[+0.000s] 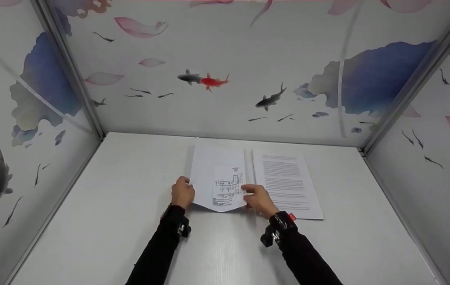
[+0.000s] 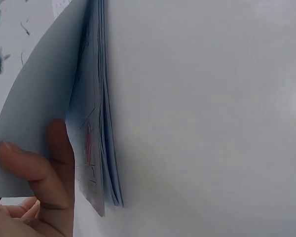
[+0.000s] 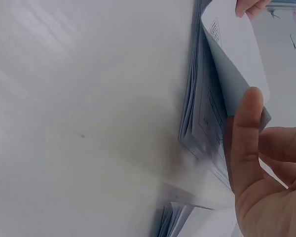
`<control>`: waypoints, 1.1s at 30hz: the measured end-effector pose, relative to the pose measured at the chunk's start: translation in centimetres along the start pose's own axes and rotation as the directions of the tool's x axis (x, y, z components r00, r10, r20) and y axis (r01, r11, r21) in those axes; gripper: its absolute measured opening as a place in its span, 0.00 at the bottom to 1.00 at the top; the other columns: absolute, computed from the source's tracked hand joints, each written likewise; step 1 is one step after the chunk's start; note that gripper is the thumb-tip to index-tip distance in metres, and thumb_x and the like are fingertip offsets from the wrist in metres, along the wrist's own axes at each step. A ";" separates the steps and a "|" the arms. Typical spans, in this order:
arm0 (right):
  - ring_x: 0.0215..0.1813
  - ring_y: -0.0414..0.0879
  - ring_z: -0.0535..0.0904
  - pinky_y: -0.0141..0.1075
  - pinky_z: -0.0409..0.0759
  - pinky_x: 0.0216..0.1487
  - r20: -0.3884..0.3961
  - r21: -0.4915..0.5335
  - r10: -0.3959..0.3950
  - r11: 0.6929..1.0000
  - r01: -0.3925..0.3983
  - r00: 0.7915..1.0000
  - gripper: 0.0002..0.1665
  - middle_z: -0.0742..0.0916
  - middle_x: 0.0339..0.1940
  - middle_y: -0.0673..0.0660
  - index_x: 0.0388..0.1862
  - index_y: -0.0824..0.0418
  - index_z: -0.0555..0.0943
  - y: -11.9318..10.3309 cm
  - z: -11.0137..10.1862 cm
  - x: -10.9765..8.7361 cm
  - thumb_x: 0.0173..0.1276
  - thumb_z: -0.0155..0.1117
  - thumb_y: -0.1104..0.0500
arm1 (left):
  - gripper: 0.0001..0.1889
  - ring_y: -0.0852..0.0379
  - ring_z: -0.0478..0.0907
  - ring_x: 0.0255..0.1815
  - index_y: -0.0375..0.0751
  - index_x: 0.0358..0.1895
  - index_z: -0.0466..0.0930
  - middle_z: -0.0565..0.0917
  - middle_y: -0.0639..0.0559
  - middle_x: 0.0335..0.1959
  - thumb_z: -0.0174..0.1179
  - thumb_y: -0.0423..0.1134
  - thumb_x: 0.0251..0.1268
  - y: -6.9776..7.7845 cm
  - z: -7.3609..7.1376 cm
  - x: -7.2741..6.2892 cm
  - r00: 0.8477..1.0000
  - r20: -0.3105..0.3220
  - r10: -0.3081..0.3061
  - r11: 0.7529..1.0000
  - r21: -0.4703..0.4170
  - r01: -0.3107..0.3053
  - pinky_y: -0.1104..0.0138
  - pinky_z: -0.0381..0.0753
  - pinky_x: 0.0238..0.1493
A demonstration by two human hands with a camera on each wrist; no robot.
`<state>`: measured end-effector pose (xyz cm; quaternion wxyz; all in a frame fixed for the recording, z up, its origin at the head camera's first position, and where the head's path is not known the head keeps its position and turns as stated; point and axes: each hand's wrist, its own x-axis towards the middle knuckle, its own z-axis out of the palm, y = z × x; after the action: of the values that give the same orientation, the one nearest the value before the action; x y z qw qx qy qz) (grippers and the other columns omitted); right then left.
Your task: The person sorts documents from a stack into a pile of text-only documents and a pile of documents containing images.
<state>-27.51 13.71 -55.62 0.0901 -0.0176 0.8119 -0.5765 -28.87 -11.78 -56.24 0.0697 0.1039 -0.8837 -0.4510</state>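
Observation:
Both hands hold a white paper sheet point(image 1: 205, 170) by its two sides, over a stack of papers point(image 2: 86, 123). A small line diagram with printed text shows on the sheet's lower right part. My left hand point(image 1: 183, 192) pinches the left edge between thumb and finger. At the opposite edge, my right hand point(image 1: 261, 200) pinches the sheet near its lower right corner. In both wrist views the sheet curves up away from the papers beneath, where a page with drawn lines shows. Directly right of these papers lies a second stack point(image 1: 284, 182), its top page covered in printed text.
A white table point(image 1: 130, 170) carries the papers. Printed panels with fish and petals, the back wall point(image 1: 225, 107) among them, enclose it on the left, back and right. The stacks lie near the table's back edge. Dark wrist cameras point(image 1: 282, 223) sit on the sleeves.

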 end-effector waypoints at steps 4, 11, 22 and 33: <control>0.44 0.54 0.85 0.40 0.86 0.38 -0.014 -0.001 0.016 1.000 -0.016 1.000 0.25 0.80 0.57 0.73 0.59 0.76 0.76 0.2 0.1 0.1 0.61 0.55 0.76 | 0.19 0.38 0.81 0.48 0.28 0.57 0.74 0.83 0.33 0.48 0.55 0.37 0.69 0.3 -0.2 0.1 0.999 0.016 -0.046 0.998 0.039 0.045 0.49 0.79 0.47; 0.39 0.50 0.85 0.36 0.84 0.34 -0.071 -0.149 0.002 0.989 -0.012 0.997 0.24 0.83 0.53 0.73 0.56 0.75 0.78 0.4 0.5 -0.6 0.59 0.58 0.75 | 0.13 0.44 0.80 0.37 0.29 0.48 0.78 0.83 0.34 0.42 0.52 0.31 0.62 -0.2 -0.1 -0.7 0.997 0.056 -0.051 0.983 0.177 0.040 0.54 0.77 0.33; 0.20 0.48 0.83 0.35 0.78 0.17 -0.054 -0.271 -0.029 0.963 0.013 0.998 0.26 0.87 0.42 0.72 0.60 0.74 0.76 0.2 0.5 -1.7 0.60 0.58 0.73 | 0.08 0.45 0.81 0.34 0.30 0.35 0.79 0.82 0.38 0.33 0.49 0.25 0.61 -0.2 -0.2 -1.6 0.999 0.043 0.014 0.971 0.237 -0.024 0.57 0.78 0.31; 0.46 0.53 0.82 0.43 0.81 0.47 -0.052 -0.404 -0.055 0.915 0.029 0.997 0.29 0.85 0.51 0.68 0.61 0.73 0.76 0.7 0.7 -1.7 0.60 0.67 0.66 | 0.13 0.46 0.77 0.35 0.27 0.41 0.80 0.79 0.36 0.36 0.60 0.38 0.62 -0.9 -0.6 -1.7 0.999 0.046 0.016 0.969 0.244 -0.027 0.58 0.75 0.30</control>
<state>-25.64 13.53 -56.27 0.0467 -0.0352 0.9149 -0.3993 -26.96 -12.30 -56.70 0.0417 0.0922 -0.9350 -0.3400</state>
